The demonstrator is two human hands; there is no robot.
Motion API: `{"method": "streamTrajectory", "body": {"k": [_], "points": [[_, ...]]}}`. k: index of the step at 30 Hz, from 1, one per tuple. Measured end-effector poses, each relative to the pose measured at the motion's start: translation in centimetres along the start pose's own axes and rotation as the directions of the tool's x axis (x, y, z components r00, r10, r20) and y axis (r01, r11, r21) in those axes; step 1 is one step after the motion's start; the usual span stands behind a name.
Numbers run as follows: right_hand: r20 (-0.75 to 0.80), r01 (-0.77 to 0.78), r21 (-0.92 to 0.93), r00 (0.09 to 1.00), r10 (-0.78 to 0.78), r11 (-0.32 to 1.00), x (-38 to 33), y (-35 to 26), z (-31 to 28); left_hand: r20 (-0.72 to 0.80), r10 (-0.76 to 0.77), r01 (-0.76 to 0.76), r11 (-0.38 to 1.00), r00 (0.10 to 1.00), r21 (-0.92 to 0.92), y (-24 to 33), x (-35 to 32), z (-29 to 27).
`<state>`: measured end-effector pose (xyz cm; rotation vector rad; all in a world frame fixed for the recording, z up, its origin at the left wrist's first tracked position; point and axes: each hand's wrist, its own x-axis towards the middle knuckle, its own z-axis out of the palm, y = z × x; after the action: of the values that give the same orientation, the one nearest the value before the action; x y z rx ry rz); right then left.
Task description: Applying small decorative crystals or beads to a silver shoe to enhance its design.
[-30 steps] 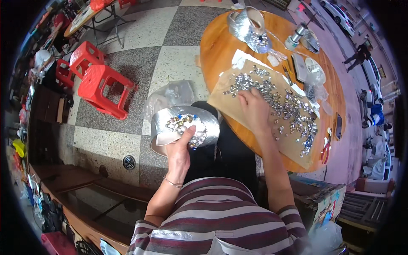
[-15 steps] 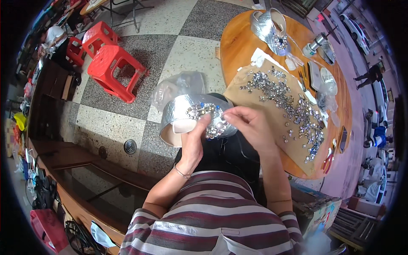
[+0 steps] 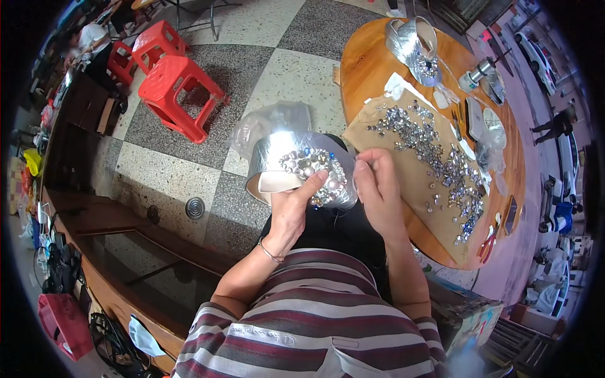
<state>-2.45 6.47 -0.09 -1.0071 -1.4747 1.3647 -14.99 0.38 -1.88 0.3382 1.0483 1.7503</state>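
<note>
My left hand (image 3: 291, 211) grips a wide, curved silver band (image 3: 277, 150) with a pale lining above my lap, its thumb pressed on the front. Pearl-like beads and clear and blue gems (image 3: 309, 165) cover that front in a dense cluster. My right hand (image 3: 379, 200) is just right of the band, thumb and fingers pinched together. Whatever sits in that pinch is too small to make out. A clear plastic bag (image 3: 271, 123) shows behind the band.
To the right, a wooden table (image 3: 365, 57) holds brown paper (image 3: 378, 135) with many loose gems (image 3: 409, 129), another silver band (image 3: 403, 44), red-handled pliers (image 3: 488, 242) and a phone (image 3: 511, 211). Red stools (image 3: 170, 88) stand at far left. A wooden cabinet (image 3: 126, 264) lies left of me.
My right hand has drawn back to the right, away from the beaded front. The band is turned slightly, showing more of its decorated face. The whole view has shifted a little.
</note>
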Motion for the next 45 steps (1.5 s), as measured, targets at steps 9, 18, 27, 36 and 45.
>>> {"method": "streamTrajectory", "body": {"k": [9,18,27,36,45], "points": [[0.19,0.377,-0.561,0.925,-0.328,0.737,-1.9,-1.6,0.3,0.021,0.016,-0.017,0.999,1.0,0.046,0.3,-0.4,-0.7],[0.217,0.366,-0.554,0.931,-0.295,0.748,-2.4,-2.4,0.4,0.029,0.016,-0.018,0.997,0.999,0.074,1.1,-1.2,-0.7],[0.206,0.331,-0.531,0.943,-0.26,0.78,-2.6,-2.3,0.3,0.023,0.001,-0.003,0.995,1.0,0.097,1.1,-1.4,-0.8],[0.243,0.365,-0.56,0.931,-0.274,0.744,-2.1,-1.6,-0.4,0.109,0.056,-0.088,0.947,0.992,0.308,1.1,-1.3,-1.3],[0.171,0.225,-0.396,0.971,-0.17,0.89,-2.4,-0.6,0.4,0.151,0.053,-0.098,0.945,0.987,0.311,1.0,-1.2,-1.6]]}}
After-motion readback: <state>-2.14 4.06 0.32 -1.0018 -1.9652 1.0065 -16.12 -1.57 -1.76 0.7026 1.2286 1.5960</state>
